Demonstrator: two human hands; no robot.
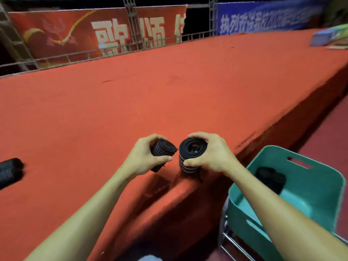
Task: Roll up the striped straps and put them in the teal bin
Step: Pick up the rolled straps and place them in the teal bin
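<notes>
My left hand [145,157] grips a small rolled black striped strap [163,148], held just above the red table [131,95] near its front edge. My right hand [209,153] grips a thicker rolled striped strap [191,153], its coiled end facing up and grey stripes showing on its side. The two rolls are close together but apart. The teal bin [316,200] stands lower right, below the table edge, on a metal frame. A dark rolled strap [271,178] lies inside it.
Another dark rolled bundle [10,171] lies on the table at the far left. A blue box [327,37] sits at the far right end. Metal railing and red and blue banners run behind the table.
</notes>
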